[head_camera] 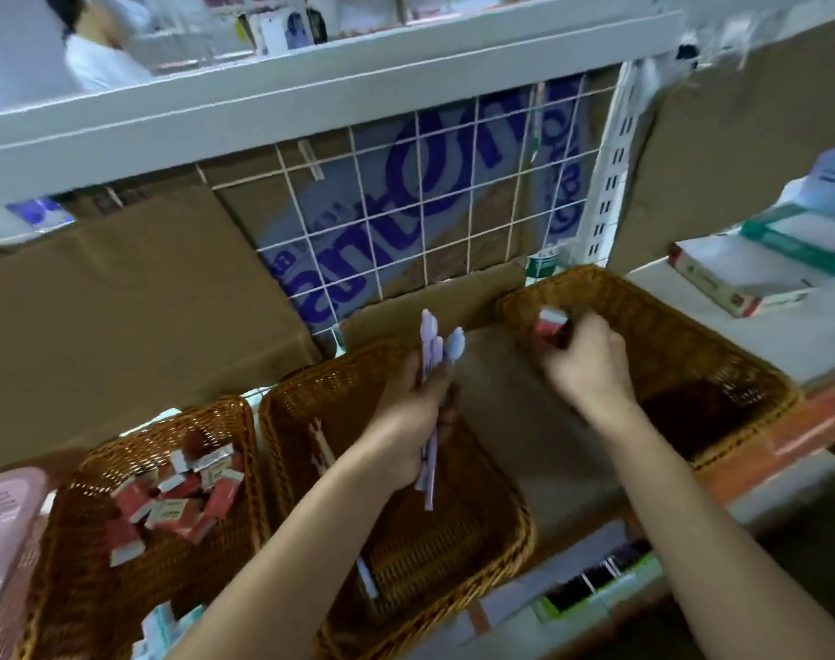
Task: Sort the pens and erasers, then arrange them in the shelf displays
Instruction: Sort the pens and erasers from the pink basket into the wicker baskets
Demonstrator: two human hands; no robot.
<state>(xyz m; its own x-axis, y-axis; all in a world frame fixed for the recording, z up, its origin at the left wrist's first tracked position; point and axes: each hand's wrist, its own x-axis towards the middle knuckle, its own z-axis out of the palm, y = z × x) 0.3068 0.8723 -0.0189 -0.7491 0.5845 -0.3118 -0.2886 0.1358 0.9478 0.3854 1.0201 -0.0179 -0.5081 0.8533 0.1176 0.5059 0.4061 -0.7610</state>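
Plainly, both hands were busy above a row of three brown wicker baskets on the shelf. The left hand (413, 421) had its fingers curled round a bundle of lilac pens (430, 359), held nearly upright with the caps pointing up, over the middle basket (525, 531). One loose pen (367, 577) lay near the front of that basket, and a thin pencil-like stick (322, 445) lay along its left wall. The right hand (589, 369) pinched a red-and-white eraser (551, 323) between thumb and fingertips at the back left corner of the right basket (691, 340); whether the eraser touched the rim could not be told through the blur. The left basket (63, 540) held a heap of erasers (172, 497) in the same red and white. A pink plastic crate (5, 507) stood just beside it at the far left. Behind the baskets stood flattened cardboard (120, 302) and a white wire grid (425, 216) over blue lettering. Flat boxes (749, 278) were stacked on the shelf to the right, and another person (101, 59) in a white top showed beyond the upper shelf.
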